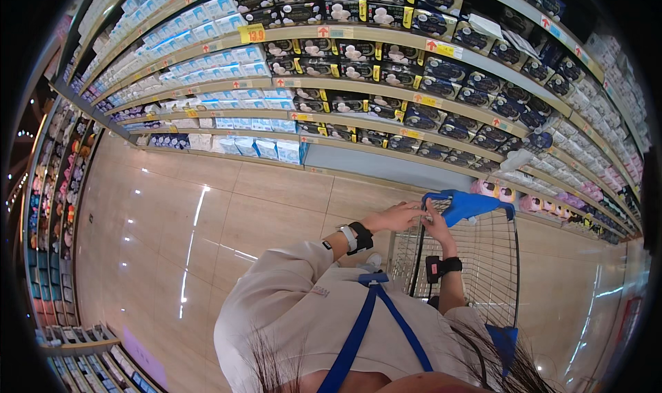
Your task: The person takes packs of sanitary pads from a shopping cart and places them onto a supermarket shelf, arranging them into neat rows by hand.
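Observation:
My left hand reaches across with its fingers extended, meeting the fingertips of my right hand. Both are beside the corner of a wire shopping cart, which stands on the right, and I cannot tell whether the right fingers grip its rim. The cart has a blue plastic flap at its shelf-side end and a blue corner piece near my body. Black straps with small devices are on both wrists, and a pale band is on the left one too.
Long store shelves hold white-and-blue packs, black boxes and pink packs. More shelving stands at the far left, with another rack at the lower left. Shiny tile floor lies between them.

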`<state>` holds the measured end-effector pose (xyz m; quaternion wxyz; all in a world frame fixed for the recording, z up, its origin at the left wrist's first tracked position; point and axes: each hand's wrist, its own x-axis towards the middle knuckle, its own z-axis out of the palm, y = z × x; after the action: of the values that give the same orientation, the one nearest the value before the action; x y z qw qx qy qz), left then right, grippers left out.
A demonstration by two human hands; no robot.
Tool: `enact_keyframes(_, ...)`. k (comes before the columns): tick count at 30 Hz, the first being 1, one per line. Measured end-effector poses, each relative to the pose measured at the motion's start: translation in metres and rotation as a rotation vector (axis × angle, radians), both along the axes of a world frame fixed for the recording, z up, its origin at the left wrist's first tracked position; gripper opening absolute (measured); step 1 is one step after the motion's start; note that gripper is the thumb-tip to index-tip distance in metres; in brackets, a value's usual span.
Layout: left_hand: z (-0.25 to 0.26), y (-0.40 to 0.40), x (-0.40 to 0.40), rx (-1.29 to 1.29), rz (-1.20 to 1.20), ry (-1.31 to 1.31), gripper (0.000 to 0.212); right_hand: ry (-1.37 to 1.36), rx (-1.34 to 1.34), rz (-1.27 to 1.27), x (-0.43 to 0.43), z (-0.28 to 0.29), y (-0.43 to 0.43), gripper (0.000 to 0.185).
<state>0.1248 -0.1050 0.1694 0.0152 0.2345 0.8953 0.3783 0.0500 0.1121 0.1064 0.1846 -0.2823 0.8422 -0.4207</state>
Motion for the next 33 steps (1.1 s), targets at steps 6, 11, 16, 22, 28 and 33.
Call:
enact_keyframes(6,-0.004,0.025,-0.015,-0.104,-0.058,-0.127,0.04,-0.008,-0.005,0.05,-0.011,0.02,0.004,0.074)
enact_keyframes(11,0.011,0.022,-0.016,-0.164,-0.078,-0.228,0.039,-0.192,-0.103,0.011,-0.007,0.039,0.004,0.08)
enact_keyframes(16,-0.032,0.016,-0.017,-0.107,-0.026,-0.157,0.042,-0.149,-0.037,0.055,-0.009,0.048,-0.002,0.082)
enact_keyframes(22,-0.012,-0.002,-0.035,-0.101,-0.116,-0.276,0.045,0.033,0.022,0.05,-0.023,0.028,-0.012,0.086)
enact_keyframes(28,0.0,-0.036,-0.061,-0.133,-0.095,-0.288,0.051,0.009,0.363,0.06,-0.031,0.084,-0.031,0.077)
enact_keyframes(33,0.017,-0.065,-0.088,-0.066,-0.086,-0.321,0.047,0.179,0.529,0.112,-0.057,0.074,-0.035,0.067)
